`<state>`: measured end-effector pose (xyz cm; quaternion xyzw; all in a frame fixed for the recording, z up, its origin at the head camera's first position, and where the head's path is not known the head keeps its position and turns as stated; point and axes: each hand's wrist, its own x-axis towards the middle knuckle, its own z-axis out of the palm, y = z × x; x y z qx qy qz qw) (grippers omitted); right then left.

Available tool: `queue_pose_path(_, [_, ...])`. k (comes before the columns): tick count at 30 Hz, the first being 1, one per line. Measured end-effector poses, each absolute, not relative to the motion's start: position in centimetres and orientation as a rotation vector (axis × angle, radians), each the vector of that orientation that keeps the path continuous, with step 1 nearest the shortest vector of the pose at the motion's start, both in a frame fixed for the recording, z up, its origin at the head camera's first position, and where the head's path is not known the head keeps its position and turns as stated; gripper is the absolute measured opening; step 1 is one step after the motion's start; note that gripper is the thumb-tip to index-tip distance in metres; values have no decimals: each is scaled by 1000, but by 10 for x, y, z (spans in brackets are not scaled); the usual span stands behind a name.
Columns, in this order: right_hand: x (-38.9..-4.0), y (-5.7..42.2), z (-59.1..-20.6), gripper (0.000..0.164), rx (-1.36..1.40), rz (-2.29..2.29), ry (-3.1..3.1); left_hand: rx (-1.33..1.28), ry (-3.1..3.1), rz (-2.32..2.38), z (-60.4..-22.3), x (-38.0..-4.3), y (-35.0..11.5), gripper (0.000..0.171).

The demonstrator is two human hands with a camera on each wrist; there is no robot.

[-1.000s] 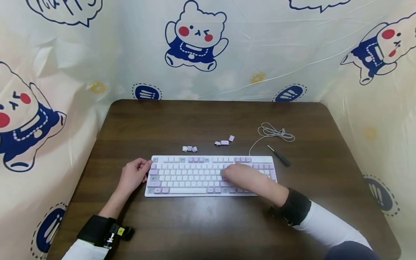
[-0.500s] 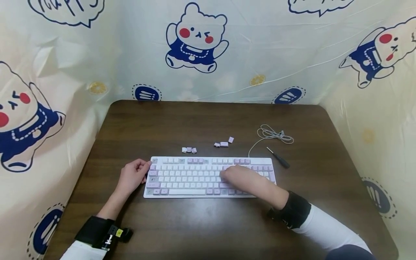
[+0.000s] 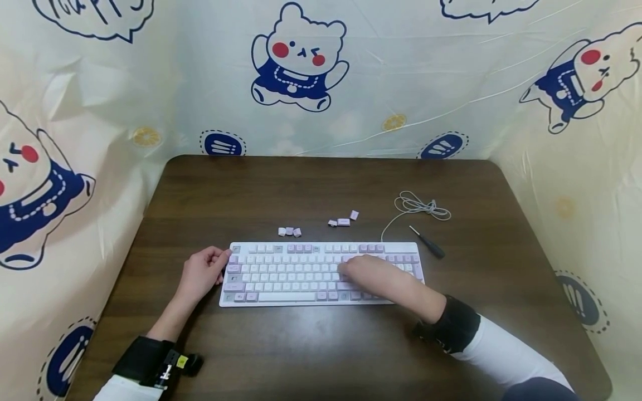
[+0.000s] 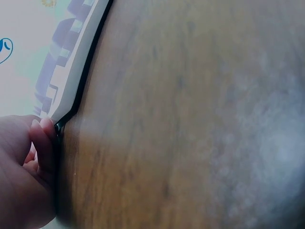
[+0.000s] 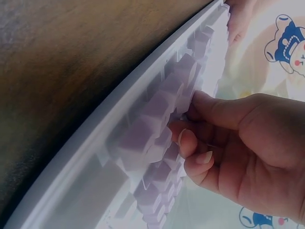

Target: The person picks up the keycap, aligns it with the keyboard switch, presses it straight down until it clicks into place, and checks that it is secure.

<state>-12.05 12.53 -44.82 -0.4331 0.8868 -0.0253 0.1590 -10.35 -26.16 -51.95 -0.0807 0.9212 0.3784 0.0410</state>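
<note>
Left hand [image 3: 200, 273] pinched white-lilac keyboard [image 3: 291, 277] at left edge, near far corner. Right hand [image 3: 368, 273] bent at right-side keys [image 5: 162, 102]; couldn't tell if clamped on one. Keyboard sat mid-table [image 3: 311, 345], wood all round; loose keycaps [image 3: 343, 222], coiled cable [image 3: 430, 206] beyond, screwdriver [image 3: 432, 247] off right corner. Wall-sheet lettering [image 3: 95, 8] cropped, unreadable.

I'm looking at a curtained-off work nook, home or studio I can't tell: pale sheeting [image 3: 386, 50] (printed with cartoon bears [image 3: 300, 58], no less) hangs round three sides of a dark wood-grain tabletop [image 3: 301, 351] bearing a keyboard [image 3: 281, 278].
</note>
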Motion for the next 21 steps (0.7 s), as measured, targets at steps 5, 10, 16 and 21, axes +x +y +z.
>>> queue_pose_path(5, [-120, 128, -452, 10, -1217, -129, 2558, -252, 2812, 1162, -520, -103, -262, 47])
queue_pose_path(10, [-122, 132, -452, 13, -1196, -234, 2555, -260, 2802, 1156, -518, -103, -262, 48])
queue_pose_path(16, [-139, 137, -443, 15, -1209, -375, 2551, -271, 2792, 1163, -516, -102, -261, 47])
queue_pose_path(21, [-175, 138, -437, 10, -1113, -507, 2613, -286, 2794, 1163, -519, -101, -261, 46])
